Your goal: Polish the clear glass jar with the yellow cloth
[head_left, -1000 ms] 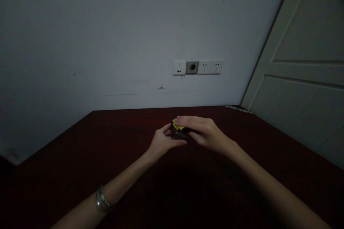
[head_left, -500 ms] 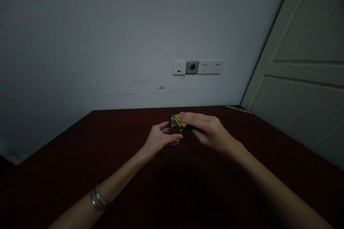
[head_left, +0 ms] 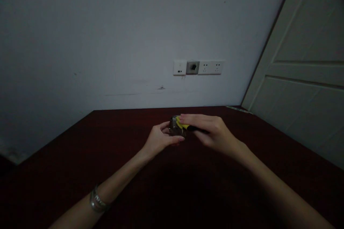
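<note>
Both of my hands meet over the middle of a dark red table (head_left: 80, 157). My left hand (head_left: 158, 139) is curled around a small dark, shiny object (head_left: 174, 128) and holds it just above the table. My right hand (head_left: 212, 131) comes in from the right with its fingers pressed together on a yellow and black piece (head_left: 183, 125) that lies against the top of the dark object. The room is dim, so I cannot make out what the object is. A silver bracelet (head_left: 98, 201) sits on my left wrist.
A white wall (head_left: 107, 35) rises behind the table, with a row of sockets (head_left: 198, 67) above the far edge. A pale panelled door (head_left: 303, 78) stands at the right. A thin light strip (head_left: 239, 109) lies at the table's far right corner.
Both hands lifted slightly and shifted a little away from me with the object. The yellow piece has slid a bit across the top of the dark object.
</note>
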A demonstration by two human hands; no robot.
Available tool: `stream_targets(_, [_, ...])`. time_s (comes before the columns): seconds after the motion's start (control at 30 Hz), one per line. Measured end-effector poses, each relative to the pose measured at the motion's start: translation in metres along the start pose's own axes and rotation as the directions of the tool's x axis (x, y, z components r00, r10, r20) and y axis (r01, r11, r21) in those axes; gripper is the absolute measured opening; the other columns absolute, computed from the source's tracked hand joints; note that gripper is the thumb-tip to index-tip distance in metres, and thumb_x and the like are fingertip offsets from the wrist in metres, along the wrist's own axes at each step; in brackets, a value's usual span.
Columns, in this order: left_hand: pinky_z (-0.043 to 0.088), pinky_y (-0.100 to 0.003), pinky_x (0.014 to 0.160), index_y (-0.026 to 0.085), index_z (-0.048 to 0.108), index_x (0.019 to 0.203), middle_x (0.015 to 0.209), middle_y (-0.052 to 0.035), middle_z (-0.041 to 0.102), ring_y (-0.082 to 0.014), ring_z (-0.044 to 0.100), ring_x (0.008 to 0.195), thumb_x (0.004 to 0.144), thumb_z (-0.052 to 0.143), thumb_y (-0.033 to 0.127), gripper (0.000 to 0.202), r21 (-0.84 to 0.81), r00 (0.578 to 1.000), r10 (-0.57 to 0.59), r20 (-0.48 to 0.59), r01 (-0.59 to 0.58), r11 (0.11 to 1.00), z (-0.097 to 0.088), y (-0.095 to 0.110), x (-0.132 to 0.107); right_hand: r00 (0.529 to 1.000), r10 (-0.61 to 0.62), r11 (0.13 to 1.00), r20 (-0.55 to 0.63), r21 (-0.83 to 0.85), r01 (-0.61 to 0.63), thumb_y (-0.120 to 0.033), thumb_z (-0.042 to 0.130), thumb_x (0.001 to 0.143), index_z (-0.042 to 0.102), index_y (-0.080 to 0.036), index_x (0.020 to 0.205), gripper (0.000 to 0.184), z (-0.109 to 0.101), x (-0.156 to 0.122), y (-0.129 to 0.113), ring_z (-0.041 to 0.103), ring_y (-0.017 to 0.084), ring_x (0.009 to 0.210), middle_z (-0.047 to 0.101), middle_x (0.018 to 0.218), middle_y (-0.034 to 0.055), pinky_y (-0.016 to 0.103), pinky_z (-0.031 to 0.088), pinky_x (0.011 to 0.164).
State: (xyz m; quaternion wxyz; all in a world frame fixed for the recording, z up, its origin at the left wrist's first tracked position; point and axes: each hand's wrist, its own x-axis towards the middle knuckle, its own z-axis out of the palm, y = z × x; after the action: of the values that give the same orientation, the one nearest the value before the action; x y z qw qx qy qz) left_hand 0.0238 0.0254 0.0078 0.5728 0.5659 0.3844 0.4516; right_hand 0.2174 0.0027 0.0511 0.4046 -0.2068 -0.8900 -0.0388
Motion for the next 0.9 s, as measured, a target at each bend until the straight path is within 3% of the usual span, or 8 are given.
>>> stream_targets(0.17, [0.052,-0.023,0.055,0.008,0.063,0.105,0.081,-0.0063,0.070,-0.0121,0.064,0.059,0.053,0.081,0.016,0.055,-0.050,1.000,-0.010,0.019,0.011,0.999,-0.001,0.002,-0.001,0.990,-0.072,0.992,0.121,0.115,0.058,0.003,0.046,0.079,0.065,-0.013,0.110,0.039,-0.007,0.005,-0.012,0.062,0.016,0.111,0.069,0.112,0.0098,0.031,0.050,0.099])
stream_targets(0.37, [0.054,-0.026,0.056,0.007,0.062,0.106,0.083,-0.0076,0.070,-0.0123,0.064,0.056,0.054,0.081,0.022,0.058,-0.050,1.000,-0.010,0.030,0.012,0.999,-0.004,0.006,-0.005,0.998,0.004,1.000,0.058,0.003,-0.005,0.003,0.045,0.076,0.063,-0.014,0.114,0.046,-0.009,0.005,-0.012,0.061,0.017,0.112,0.067,0.116,0.0085,0.033,0.050,0.098])
stream_targets(0.57, [0.053,-0.026,0.054,0.006,0.061,0.109,0.082,-0.0096,0.070,-0.0147,0.066,0.055,0.054,0.081,0.026,0.062,-0.050,0.999,-0.011,0.040,0.013,0.999,-0.007,0.007,-0.006,0.990,0.002,0.993,0.139,0.116,-0.018,0.001,0.049,0.078,0.065,-0.017,0.113,0.042,-0.014,0.004,-0.013,0.061,0.016,0.112,0.068,0.115,0.0064,0.032,0.050,0.098])
stream_targets(0.73, [0.052,-0.026,0.058,0.008,0.059,0.113,0.088,-0.0093,0.071,-0.0139,0.066,0.060,0.052,0.083,0.022,0.067,-0.027,0.998,0.020,0.058,-0.018,0.999,-0.006,0.007,-0.006,0.994,0.109,0.992,-0.010,0.069,-0.108,-0.003,0.052,0.079,0.066,-0.023,0.113,0.042,-0.009,0.006,-0.015,0.066,0.018,0.103,0.071,0.109,0.0024,0.033,0.054,0.092])
stream_targets(0.9, [0.051,-0.025,0.062,0.010,0.055,0.118,0.098,-0.0109,0.070,-0.0165,0.067,0.072,0.043,0.086,0.015,0.082,0.058,0.995,0.031,0.094,-0.037,0.998,0.000,0.012,-0.012,0.949,0.280,0.955,-0.148,0.142,-0.260,-0.013,0.056,0.082,0.070,-0.025,0.105,0.030,-0.005,0.005,-0.008,0.070,0.020,0.093,0.073,0.103,0.0016,0.036,0.056,0.086])
